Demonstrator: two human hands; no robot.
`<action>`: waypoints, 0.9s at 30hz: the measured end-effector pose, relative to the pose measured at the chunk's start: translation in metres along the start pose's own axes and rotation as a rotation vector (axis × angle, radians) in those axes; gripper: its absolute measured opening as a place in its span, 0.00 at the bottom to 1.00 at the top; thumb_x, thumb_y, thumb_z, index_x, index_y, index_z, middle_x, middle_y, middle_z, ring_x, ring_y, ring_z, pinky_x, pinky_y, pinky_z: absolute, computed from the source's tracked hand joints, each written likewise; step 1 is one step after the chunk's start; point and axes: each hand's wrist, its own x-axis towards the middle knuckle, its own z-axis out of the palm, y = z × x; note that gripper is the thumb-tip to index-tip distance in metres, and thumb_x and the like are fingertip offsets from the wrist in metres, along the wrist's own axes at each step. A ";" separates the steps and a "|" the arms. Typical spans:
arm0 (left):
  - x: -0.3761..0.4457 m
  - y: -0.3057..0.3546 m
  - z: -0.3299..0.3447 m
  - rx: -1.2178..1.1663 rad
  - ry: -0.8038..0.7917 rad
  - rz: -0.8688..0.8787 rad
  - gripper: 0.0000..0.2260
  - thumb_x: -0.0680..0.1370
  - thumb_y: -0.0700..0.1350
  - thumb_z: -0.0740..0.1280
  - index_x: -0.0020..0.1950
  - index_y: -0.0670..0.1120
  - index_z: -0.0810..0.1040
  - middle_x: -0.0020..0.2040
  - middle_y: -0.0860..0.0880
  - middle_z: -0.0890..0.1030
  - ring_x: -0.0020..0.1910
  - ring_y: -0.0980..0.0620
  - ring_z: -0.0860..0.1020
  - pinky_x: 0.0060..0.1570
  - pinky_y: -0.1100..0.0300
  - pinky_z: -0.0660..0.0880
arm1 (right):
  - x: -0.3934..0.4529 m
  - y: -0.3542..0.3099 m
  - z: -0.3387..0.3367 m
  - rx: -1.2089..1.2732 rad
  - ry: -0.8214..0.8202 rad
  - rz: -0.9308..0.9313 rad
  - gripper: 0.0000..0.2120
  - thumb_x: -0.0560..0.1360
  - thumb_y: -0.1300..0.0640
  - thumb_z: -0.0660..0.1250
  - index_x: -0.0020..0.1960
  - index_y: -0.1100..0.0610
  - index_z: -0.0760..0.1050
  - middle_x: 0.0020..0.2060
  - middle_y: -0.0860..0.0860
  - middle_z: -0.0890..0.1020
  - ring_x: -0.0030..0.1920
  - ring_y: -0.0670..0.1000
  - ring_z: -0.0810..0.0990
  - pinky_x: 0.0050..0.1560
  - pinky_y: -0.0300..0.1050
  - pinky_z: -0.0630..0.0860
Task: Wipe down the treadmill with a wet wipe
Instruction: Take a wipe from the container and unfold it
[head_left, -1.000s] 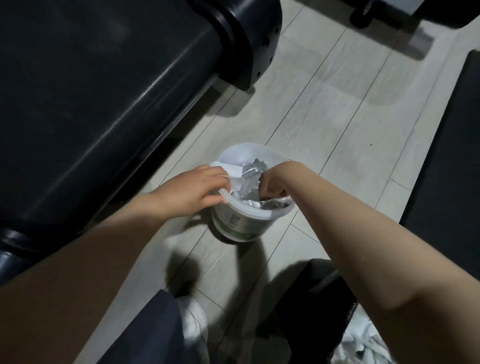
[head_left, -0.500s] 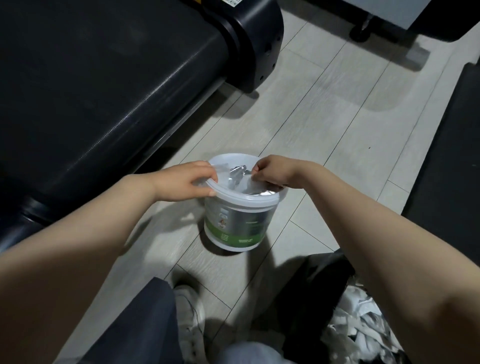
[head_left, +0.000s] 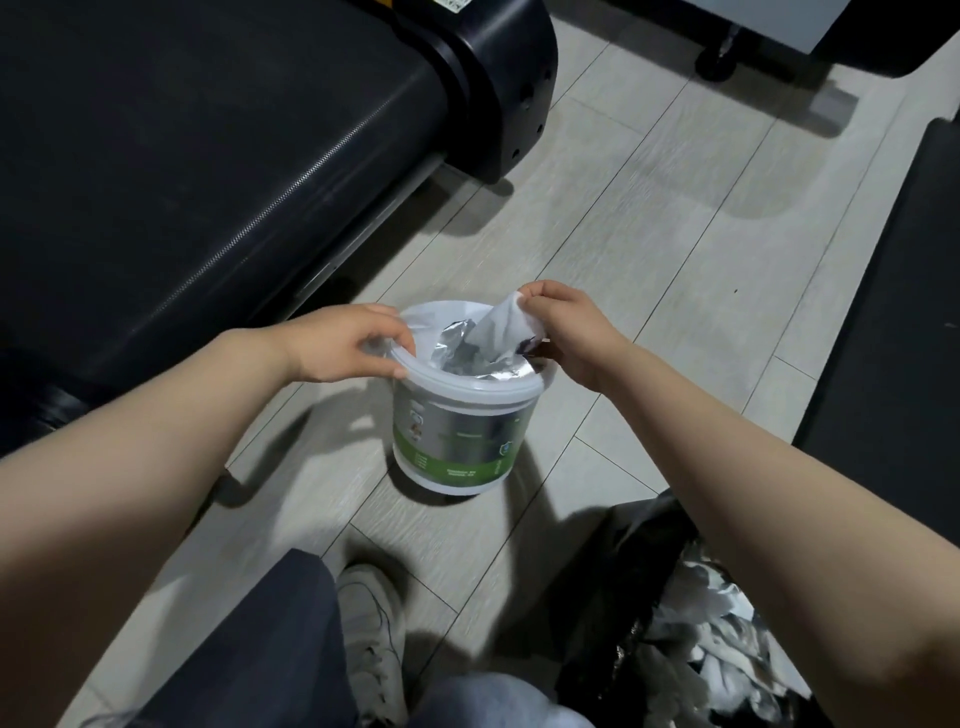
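A white tub of wet wipes (head_left: 462, 436) with a green label stands on the pale floor, its silver foil liner open at the top. My left hand (head_left: 353, 345) grips the tub's left rim. My right hand (head_left: 566, 325) pinches a white wet wipe (head_left: 501, 325) that rises out of the foil, its lower part still inside the tub. The black treadmill (head_left: 208, 156) lies to the left, its belt and rear end cap beside the tub.
A black bag (head_left: 691, 618) holding crumpled white wipes sits at the lower right. A second black mat or machine (head_left: 893, 312) runs along the right edge. My shoe (head_left: 371, 623) and trouser legs are at the bottom. A wheeled base stands at the top right.
My right hand went from digging in the foil to lifting a white wipe up out of the tub. The view pulled back and the tub shows more of its side.
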 end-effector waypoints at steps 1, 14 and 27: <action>-0.001 0.001 0.003 -0.002 -0.001 0.006 0.07 0.73 0.60 0.71 0.49 0.62 0.78 0.50 0.60 0.75 0.52 0.57 0.76 0.56 0.56 0.72 | -0.002 -0.002 -0.001 0.111 0.023 -0.002 0.06 0.79 0.62 0.60 0.45 0.55 0.74 0.38 0.53 0.76 0.37 0.52 0.75 0.36 0.44 0.74; -0.009 0.018 0.040 0.292 0.350 0.058 0.09 0.75 0.50 0.73 0.51 0.48 0.78 0.50 0.51 0.77 0.51 0.46 0.77 0.46 0.52 0.74 | -0.028 -0.032 -0.021 0.186 0.115 -0.163 0.08 0.78 0.64 0.58 0.44 0.56 0.74 0.40 0.53 0.76 0.40 0.51 0.76 0.42 0.47 0.77; -0.037 0.013 0.050 0.115 0.107 -0.171 0.13 0.81 0.42 0.62 0.62 0.54 0.80 0.58 0.55 0.77 0.56 0.51 0.77 0.55 0.57 0.72 | -0.067 -0.030 -0.003 0.080 0.175 -0.032 0.07 0.78 0.63 0.60 0.43 0.55 0.73 0.38 0.52 0.75 0.35 0.49 0.75 0.33 0.41 0.77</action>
